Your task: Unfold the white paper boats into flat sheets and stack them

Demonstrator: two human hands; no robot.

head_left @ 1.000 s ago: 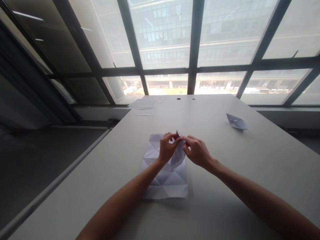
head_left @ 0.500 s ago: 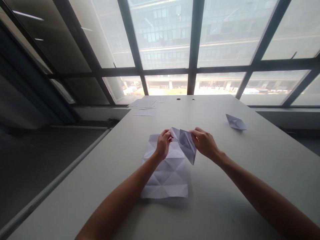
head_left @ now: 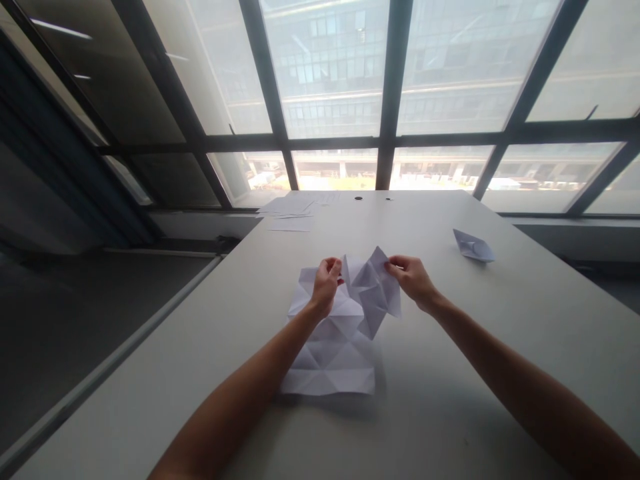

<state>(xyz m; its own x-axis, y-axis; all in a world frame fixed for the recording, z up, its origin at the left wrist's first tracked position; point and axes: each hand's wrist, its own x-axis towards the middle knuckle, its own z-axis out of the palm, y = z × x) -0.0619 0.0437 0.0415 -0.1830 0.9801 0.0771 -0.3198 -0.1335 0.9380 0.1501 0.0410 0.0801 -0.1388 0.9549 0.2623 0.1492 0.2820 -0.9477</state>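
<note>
My left hand [head_left: 325, 287] pinches the left corner of a creased, partly unfolded white paper [head_left: 373, 290] held a little above the table. Its right corner is pinched by my right hand [head_left: 413, 279]. The paper spreads between the two hands, its folds showing. Beneath it a larger creased white sheet [head_left: 330, 357] lies flat on the grey table [head_left: 450, 373], partly hidden by my left forearm.
A folded paper boat [head_left: 473, 245] sits on the table at the right. Several loose white sheets [head_left: 290, 210] lie at the far left end near the window. The table's left edge drops to a dark floor.
My hands have moved apart, pulling the folded paper open from a narrow pointed shape into a wider creased sheet. The flat sheet below has not moved.
</note>
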